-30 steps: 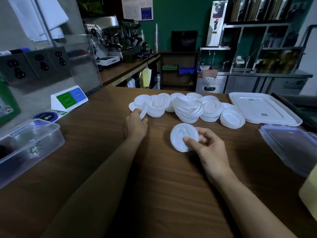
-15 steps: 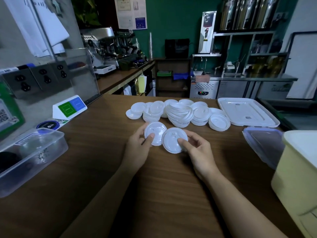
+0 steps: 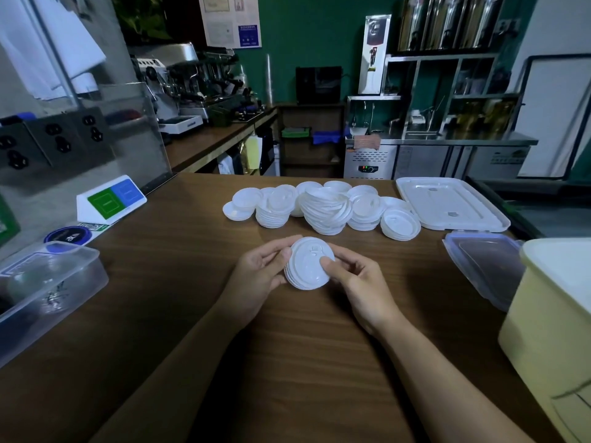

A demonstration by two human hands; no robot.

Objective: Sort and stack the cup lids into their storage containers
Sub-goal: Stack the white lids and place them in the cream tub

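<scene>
Wooden counter [image 3: 160,282], white ridged lids [image 3: 308,265] stacked

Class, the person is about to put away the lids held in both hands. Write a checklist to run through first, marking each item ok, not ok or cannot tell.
1. Grip secure: ok; the left hand and right hand both hold the small stack.
2. Held lids all facing one way: cannot tell; only the top one shows its face.
3. Is the yellow container open: cannot tell; the frame edge cuts its top.
4. Is the clear container at left free: not ok; something dark lies inside.
5. Is the pile on the counter sorted: not ok; its heaps lean, unsorted.
</scene>
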